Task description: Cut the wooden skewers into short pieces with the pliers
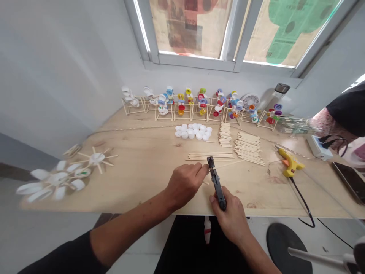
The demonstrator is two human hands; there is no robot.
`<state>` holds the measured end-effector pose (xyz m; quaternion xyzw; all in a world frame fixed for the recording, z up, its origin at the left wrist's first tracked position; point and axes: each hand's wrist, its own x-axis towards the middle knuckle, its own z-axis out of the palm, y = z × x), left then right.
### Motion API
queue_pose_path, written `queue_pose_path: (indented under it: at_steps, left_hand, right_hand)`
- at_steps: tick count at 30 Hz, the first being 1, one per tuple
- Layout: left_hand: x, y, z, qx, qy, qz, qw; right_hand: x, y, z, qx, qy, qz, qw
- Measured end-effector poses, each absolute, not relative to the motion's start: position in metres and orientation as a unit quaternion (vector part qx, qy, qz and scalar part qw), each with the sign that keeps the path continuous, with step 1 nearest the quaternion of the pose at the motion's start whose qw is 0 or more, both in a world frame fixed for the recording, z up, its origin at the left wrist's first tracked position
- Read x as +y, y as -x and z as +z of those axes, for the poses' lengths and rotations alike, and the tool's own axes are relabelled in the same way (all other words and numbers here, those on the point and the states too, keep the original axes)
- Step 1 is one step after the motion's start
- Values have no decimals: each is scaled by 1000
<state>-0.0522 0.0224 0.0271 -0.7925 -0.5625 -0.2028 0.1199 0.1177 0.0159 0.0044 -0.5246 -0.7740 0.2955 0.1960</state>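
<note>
My right hand (232, 215) is closed around the handles of black cutting pliers (217, 184), which point away from me over the table's front part. My left hand (186, 182) is pinched at the left side of the jaws, on a thin wooden stick (232, 163) that shows to the right of the pliers. My fingers hide the stick's other end. A short stick piece (205, 183) lies just below my left fingertips. Beyond the jaws lies a row of long wooden sticks (209, 156). Farther right are piles of shorter sticks (248, 147) and very short sticks (225, 135).
White bottle caps (191, 131) are grouped behind the long sticks. Small wheels with colourful caps (202, 102) stand on stick frames along the wall. At left lie a cap wheel (58, 179) and a stick hub (97, 158). A yellow glue gun (291, 161), power strip (319, 147) and phone (350, 180) are right.
</note>
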Motion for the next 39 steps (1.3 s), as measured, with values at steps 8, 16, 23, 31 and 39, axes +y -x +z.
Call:
queue_pose_path:
  at_steps: [8, 16, 23, 31, 39]
  left_hand:
    - [24, 59, 47, -551, 800, -218, -93]
    - [34, 66, 66, -483, 750, -257, -371]
    - [45, 70, 62, -470, 756, -240, -389]
    - [27, 49, 34, -571, 797, -179, 85]
    - [29, 57, 50, -555, 795, -195, -149]
  right_hand:
    - [10, -121, 10, -773, 515, 316, 192]
    - [10, -122, 11, -779, 509, 309, 197]
    - [13, -119, 0, -788, 521, 258, 203]
    - [16, -116, 0, -773, 533, 269, 216]
    - [10, -119, 5, -778, 518, 288, 211]
